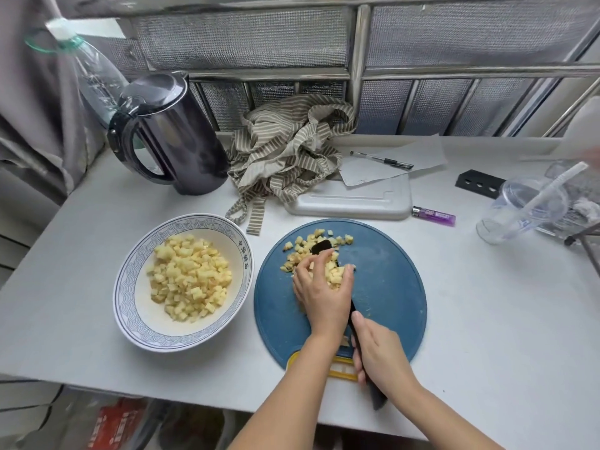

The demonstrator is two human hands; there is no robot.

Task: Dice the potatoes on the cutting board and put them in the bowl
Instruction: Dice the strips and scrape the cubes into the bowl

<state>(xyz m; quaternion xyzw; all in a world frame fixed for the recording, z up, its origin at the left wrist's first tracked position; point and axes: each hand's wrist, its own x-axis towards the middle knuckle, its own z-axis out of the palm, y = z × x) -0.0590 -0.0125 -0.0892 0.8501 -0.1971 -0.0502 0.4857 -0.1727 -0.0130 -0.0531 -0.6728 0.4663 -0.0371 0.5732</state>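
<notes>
At the far left of the white tabletop [487, 303], a dark glossy electric kettle [168, 134] is standing behind a wide white ceramic bowl with a blue patterned rim [130, 306]. The bowl is already holding a heap of pale yellow potato cubes [190, 277]. Just right of the bowl, and not touching it, a round blue plastic cutting board [389, 287] is lying with the rest of the cubes on its far half.

The left hand [321, 290] is cupping the nearer cluster [336, 274]. Its fingers [316, 264] are curling round the cubes and pressing them onto the black knife [322, 246], whose blade appears to be lying flat beneath them. A scatter of loose cubes [303, 246] is sitting beyond the fingertips, outside the grasp. The right hand [381, 355] is clenching the knife's handle near the board's front edge. Further right, a purple plastic lighter [433, 216] and a clear plastic cup with a straw [519, 209] are sitting well apart from the work.

Dicing looks finished, so the transfer is what is remaining. The risk is lying in the carry across the gap. The load is resting on a narrow blade, so a tilt or a loosening left hand would be dropping cubes onto the tabletop short of the bowl. With fingers lying so close to the edge, a slipping blade could also be nicking them.
</notes>
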